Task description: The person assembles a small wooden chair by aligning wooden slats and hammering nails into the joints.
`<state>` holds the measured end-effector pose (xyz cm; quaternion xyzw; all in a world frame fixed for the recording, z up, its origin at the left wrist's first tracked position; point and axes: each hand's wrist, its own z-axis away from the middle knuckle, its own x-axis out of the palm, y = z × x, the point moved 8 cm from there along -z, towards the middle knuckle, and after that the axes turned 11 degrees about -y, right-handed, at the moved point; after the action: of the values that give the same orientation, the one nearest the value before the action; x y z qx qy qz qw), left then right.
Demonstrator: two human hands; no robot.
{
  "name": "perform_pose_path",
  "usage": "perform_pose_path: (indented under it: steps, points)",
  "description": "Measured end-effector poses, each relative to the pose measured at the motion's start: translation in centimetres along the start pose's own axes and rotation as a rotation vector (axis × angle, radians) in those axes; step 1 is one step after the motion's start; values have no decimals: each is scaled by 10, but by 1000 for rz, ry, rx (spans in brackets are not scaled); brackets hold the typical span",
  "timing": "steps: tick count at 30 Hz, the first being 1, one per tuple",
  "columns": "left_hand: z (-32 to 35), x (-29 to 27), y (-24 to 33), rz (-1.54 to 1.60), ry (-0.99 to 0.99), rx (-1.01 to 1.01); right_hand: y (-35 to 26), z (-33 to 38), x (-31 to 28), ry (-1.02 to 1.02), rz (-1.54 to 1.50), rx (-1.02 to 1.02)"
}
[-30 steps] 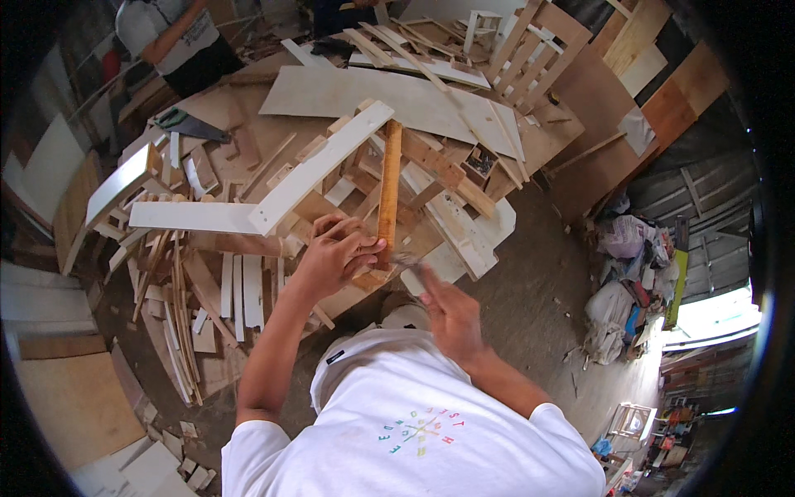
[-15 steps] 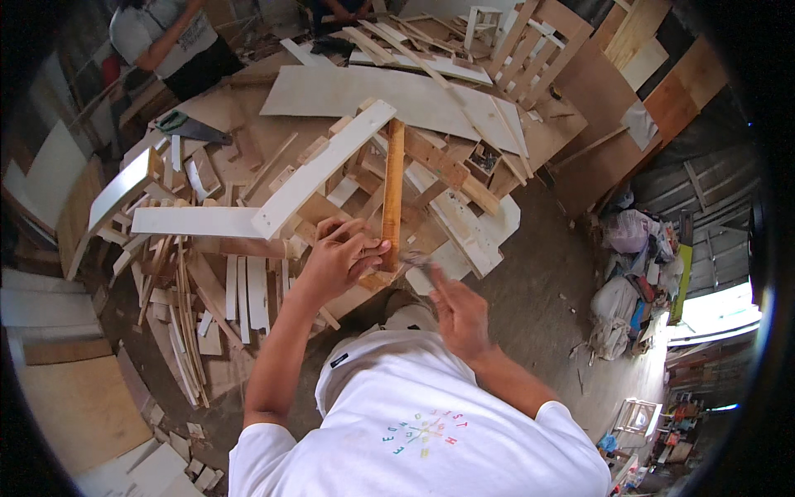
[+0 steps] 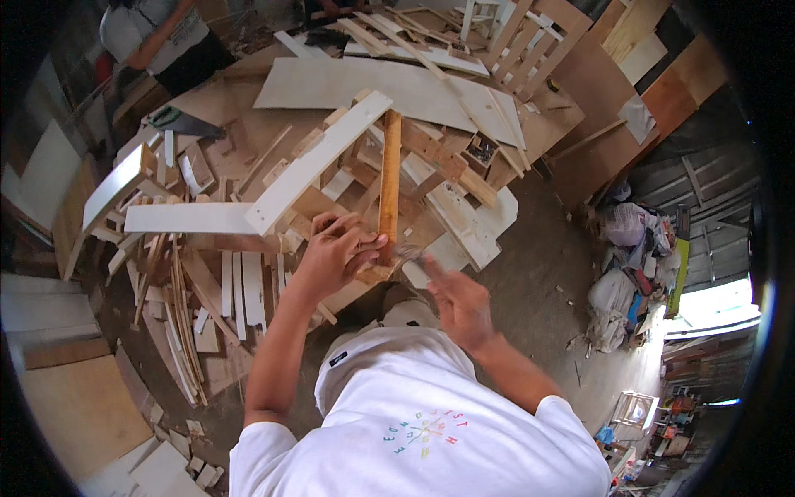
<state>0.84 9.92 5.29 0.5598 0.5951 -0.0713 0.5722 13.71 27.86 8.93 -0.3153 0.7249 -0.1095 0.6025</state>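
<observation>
An orange-brown wooden bar (image 3: 389,178) stands joined at its far end to a white-painted board (image 3: 319,161), part of an angled wooden frame. My left hand (image 3: 335,248) is closed at the bar's near end, thumb and fingertips pressed against its left edge; whether a small piece is pinched there cannot be made out. In my closed right hand (image 3: 461,306) is a hammer (image 3: 407,251), blurred by motion, its head right beside the near end of the bar. A second white board (image 3: 190,219) runs leftward from the first one.
Wood offcuts and strips (image 3: 240,290) crowd the work area. A handsaw (image 3: 186,123) lies at the far left, and a small box of dark bits (image 3: 480,151) at the right. A large pale panel (image 3: 356,89) lies behind. Another person (image 3: 161,41) stands at far left.
The view has shifted slightly, so the frame and boards sit a little higher and further left. Both hands keep their places at the bar; the hammer is still blurred next to it.
</observation>
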Motion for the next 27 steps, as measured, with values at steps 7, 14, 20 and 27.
perform_pose_path:
  steps: [7,14,20,27]
  points:
    - [5,6,-3,39,-9,-4,11,13,8,-30,-14,51]
    - [3,1,-1,39,19,17,-1,-2,4,-66,-51,41]
    - [0,5,-6,7,-17,-2,8,-2,6,-117,-67,100]
    - [3,6,-4,13,-8,-11,4,0,16,-244,-70,98]
